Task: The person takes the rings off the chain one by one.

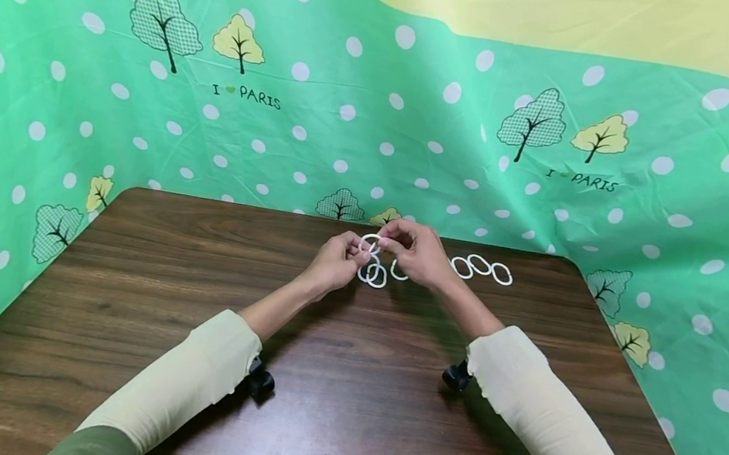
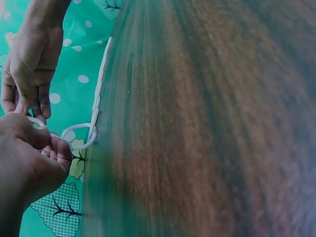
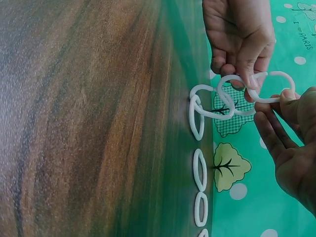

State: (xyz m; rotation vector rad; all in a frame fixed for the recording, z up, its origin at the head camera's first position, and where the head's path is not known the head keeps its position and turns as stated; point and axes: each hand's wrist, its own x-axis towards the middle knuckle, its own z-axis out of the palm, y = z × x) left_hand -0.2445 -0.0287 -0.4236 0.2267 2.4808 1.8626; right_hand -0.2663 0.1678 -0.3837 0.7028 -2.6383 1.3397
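Observation:
My left hand [image 1: 334,264] pinches linked white plastic rings [image 3: 226,96] between thumb and fingers; the short chain hangs down to the table. Facing it, my right hand [image 1: 422,255] pinches another white ring [image 3: 291,81] at its edge. A small gap shows in this ring's upper side in the right wrist view, and its near end overlaps the left thumb. The lowest chain rings [image 1: 377,276] reach the tabletop. In the left wrist view both hands meet at the left, fingers partly hiding the rings.
Several loose white rings lie in a row to the right, among them one ring [image 1: 501,274] at the end and another [image 1: 400,270] partly behind the right hand. The brown wooden table [image 1: 339,410] ends against a green dotted cloth [image 1: 294,132] at the back.

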